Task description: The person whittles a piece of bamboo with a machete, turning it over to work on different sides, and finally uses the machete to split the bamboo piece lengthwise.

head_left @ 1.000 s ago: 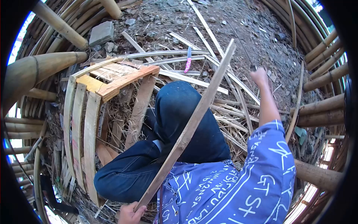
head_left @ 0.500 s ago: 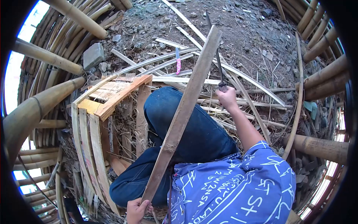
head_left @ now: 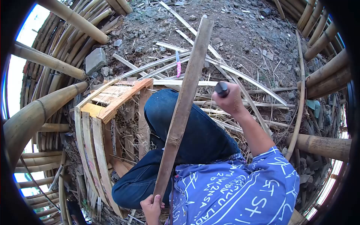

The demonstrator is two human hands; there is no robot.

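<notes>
My left hand (head_left: 152,210) grips the lower end of a long wooden board (head_left: 183,99), with the thumb on top. The board slants up across my bent leg, its far end over the ground. Raised to the right of the board, my right hand (head_left: 231,100) is closed round the dark handle of a machete (head_left: 222,89). Only the dark rounded part above the fist shows; the long blade cannot be made out from this angle. A slatted wooden crate (head_left: 92,142) lies by my legs on the left.
Split strips (head_left: 247,77) lie crossed on the stony ground ahead, beside a knife with a pink handle (head_left: 179,69). A grey block (head_left: 95,60) sits at upper left. Bamboo poles (head_left: 41,108) stand close on the left, and more poles (head_left: 322,148) on the right.
My right hand has turned and risen, so the machete's blade, long and dark before, no longer shows. My left hand has shifted right, and the board's far end has swung left.
</notes>
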